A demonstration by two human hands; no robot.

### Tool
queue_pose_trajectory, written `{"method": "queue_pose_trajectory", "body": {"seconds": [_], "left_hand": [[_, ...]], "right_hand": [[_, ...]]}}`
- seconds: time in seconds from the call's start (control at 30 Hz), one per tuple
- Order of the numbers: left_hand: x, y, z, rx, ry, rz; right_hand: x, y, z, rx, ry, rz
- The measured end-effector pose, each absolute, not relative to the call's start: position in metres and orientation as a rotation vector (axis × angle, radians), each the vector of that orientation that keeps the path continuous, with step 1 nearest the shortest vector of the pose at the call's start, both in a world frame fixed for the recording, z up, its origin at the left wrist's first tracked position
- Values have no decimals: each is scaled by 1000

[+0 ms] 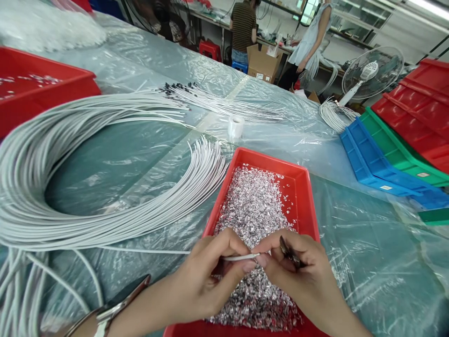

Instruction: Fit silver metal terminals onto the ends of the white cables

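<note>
My left hand (213, 271) is closed in a pinch on a thin white cable (147, 251), a little behind its end. The thumb and forefinger of my right hand (298, 267) pinch the cable's tip, where the two hands almost meet. A small dark metal tool (289, 252) is tucked among the curled fingers of my right hand; its kind is hard to make out. Both hands are above a red tray (312, 206) full of small silvery foil scraps (254, 201). To the left lies a large coil of white cables (105, 229), their cut ends fanned beside the tray.
A white roll (236, 126) stands behind the tray, near cables with dark ends (224, 105). Another red tray (49, 93) is at left. Stacked blue, green and red bins (396, 145) and a fan (370, 72) are at right. Two people are in the background.
</note>
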State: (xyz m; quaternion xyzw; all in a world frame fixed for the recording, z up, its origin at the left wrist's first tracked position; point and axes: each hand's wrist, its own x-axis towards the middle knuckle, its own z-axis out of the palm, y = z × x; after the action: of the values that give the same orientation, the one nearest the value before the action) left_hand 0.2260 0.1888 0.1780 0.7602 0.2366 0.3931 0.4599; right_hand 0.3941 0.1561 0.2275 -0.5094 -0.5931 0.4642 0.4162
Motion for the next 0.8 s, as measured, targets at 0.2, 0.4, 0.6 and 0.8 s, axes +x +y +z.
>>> {"method": "queue_pose_trajectory", "body": {"seconds": [0.2, 0.4, 0.6, 0.8], "left_hand": [[227, 189, 179, 1972, 579, 1091], [225, 187, 181, 1934, 572, 992], [222, 186, 176, 1825, 577, 859], [223, 187, 176, 1785, 551, 833]], "right_hand": [[394, 155, 226, -1291, -1414, 1195], [393, 154, 221, -1280, -1236, 1370], [392, 153, 222, -1295, -1069, 1497], [392, 154, 230, -1362, -1024, 1545]]}}
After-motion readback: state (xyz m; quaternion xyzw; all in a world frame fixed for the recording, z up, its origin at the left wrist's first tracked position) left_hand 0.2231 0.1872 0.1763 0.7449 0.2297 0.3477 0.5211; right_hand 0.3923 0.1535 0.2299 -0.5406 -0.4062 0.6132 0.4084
